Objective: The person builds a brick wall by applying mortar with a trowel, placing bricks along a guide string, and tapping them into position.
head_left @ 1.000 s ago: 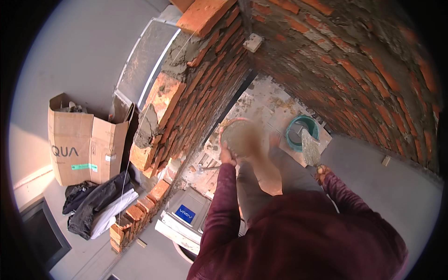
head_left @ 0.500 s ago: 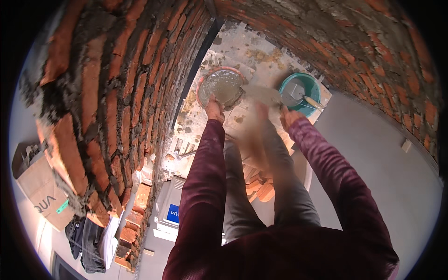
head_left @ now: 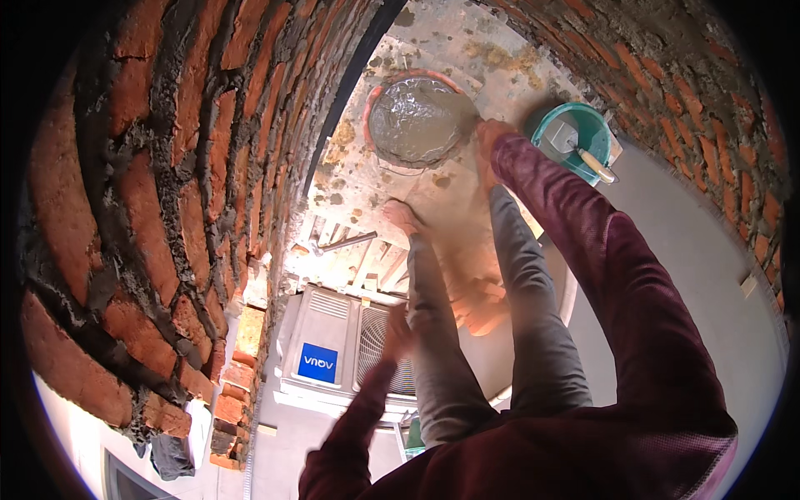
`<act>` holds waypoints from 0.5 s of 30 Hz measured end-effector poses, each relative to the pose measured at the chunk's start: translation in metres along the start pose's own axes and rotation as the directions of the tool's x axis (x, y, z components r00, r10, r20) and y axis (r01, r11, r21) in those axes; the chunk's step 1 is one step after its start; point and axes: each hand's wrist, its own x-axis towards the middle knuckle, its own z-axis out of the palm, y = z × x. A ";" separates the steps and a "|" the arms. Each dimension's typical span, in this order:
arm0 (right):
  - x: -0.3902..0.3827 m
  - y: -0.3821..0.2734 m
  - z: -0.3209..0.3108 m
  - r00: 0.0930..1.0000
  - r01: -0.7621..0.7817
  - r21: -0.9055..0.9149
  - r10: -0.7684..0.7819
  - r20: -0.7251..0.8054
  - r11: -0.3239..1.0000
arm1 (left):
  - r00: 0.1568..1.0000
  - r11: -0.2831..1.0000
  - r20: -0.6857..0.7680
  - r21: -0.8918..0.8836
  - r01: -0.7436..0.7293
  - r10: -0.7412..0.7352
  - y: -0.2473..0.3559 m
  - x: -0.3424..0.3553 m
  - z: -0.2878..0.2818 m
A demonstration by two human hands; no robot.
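A round reddish basin (head_left: 372,111) of wet grey mortar (head_left: 421,125) sits on the spattered board beyond my feet. My right hand (head_left: 492,143) is closed at the basin's right side, around the handle of a trowel; the blade is smeared by motion and hard to make out there. Lower down, my left hand (head_left: 399,335) hangs near my left leg, above the air-conditioner unit, apart from the basin. Motion blurs its fingers, so I cannot tell their shape. Right of my right hand, a green bucket (head_left: 602,133) holds a tool with a pale handle (head_left: 594,165).
Rough brick walls rise at left (head_left: 150,217) and right (head_left: 667,108). A grey air-conditioner unit (head_left: 321,329) stands below the board (head_left: 467,50). A hammer-like tool (head_left: 346,243) lies near my left foot (head_left: 402,216). Loose bricks (head_left: 479,308) lie between my legs.
My left hand has left the basin and drawn back toward my body. My right hand has moved up and left to the basin's side. The view has shifted, showing more of the air-conditioner unit.
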 end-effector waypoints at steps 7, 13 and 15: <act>0.012 -0.049 0.062 0.889 -0.411 0.909 -0.187 0.418 0.073 | 0.867 0.872 0.125 0.161 0.462 -0.482 0.096 -0.030 -0.008; -0.036 -0.057 0.040 0.798 -0.602 0.501 -0.502 0.334 -0.622 | 0.815 0.817 0.150 0.264 0.512 -0.559 0.093 -0.024 -0.005; -0.072 -0.044 0.032 0.791 -0.607 0.486 -0.539 0.290 -0.629 | 0.797 0.800 0.143 0.254 0.543 -0.586 0.091 -0.027 0.005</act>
